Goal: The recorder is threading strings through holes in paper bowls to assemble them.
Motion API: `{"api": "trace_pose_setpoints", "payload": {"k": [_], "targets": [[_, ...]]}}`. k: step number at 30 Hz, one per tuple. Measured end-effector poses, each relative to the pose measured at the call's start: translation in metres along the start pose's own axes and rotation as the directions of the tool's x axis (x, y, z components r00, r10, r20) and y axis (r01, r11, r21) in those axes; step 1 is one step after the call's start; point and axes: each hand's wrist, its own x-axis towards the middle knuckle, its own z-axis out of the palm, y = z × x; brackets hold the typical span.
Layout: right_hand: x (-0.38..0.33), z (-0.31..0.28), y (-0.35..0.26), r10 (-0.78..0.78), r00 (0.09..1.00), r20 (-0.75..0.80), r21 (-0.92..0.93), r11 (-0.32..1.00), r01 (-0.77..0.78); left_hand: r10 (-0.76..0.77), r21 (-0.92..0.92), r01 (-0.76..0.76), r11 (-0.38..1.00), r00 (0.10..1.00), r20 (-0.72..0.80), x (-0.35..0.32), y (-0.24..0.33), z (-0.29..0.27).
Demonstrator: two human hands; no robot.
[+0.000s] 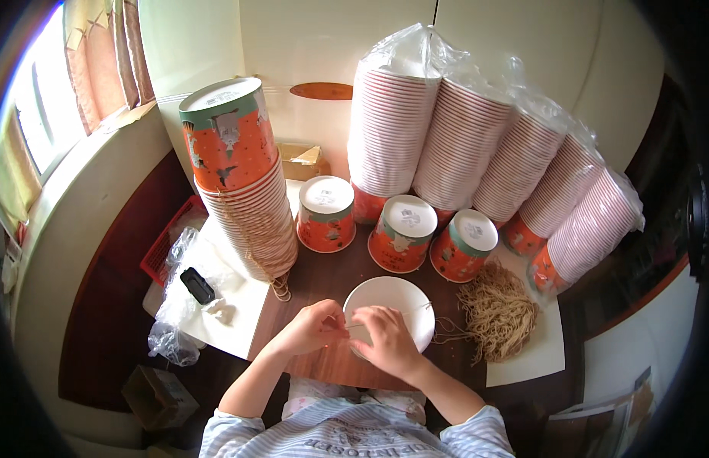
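Note:
Over a white paper tub (394,290), which stands open side up at the table's front edge, my two hands come close together. My left hand (318,327) is closed in a pinch at the tub's left rim. Closed too, my right hand (383,337) covers part of the tub's near rim. A thin pale cord (356,326) runs between the fingertips of both hands. Part of it also sticks out past my right hand, over the tub's inside. The exact grip of the fingertips is partly hidden.
Right of the tub lies a heap of beige cords (498,311). Upside-down orange tubs (401,248) stand behind it. Tall plastic-wrapped tub stacks (393,130) line the back right. Another tall stack (251,221), with cords hanging on it, stands left near a black tray (197,285).

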Motion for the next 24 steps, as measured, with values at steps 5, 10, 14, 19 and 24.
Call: {"api": "trace_pose_setpoints", "payload": {"k": [5, 10, 14, 19, 24], "targets": [[0.005, 0.018, 0.018, 0.083, 0.987, 0.136, 0.295, 0.948, -0.12, 0.072, 0.194, -0.072, 0.978, 0.997, 0.007, -0.001, 0.027, 0.005], [0.008, 0.019, 0.009, 0.161, 0.983, 0.087, 0.32, 0.93, -0.181, 0.229, 0.384, -0.217, 0.898, 0.973, 0.015, -0.005, 0.032, 0.008], [0.009, 0.017, 0.004, 0.175, 0.983, 0.05, 0.268, 0.946, -0.183, 0.276, 0.353, -0.26, 0.899, 0.961, 0.003, -0.006, 0.028, 0.008], [0.008, 0.015, 0.004, 0.084, 0.996, -0.028, 0.183, 0.98, -0.078, 0.075, 0.122, -0.072, 0.99, 0.997, -0.022, -0.006, 0.034, 0.006], [0.003, 0.017, 0.015, 0.252, 0.966, 0.059, 0.334, 0.907, -0.257, 0.218, 0.21, -0.182, 0.961, 0.961, -0.167, -0.015, 0.009, 0.009]]}}
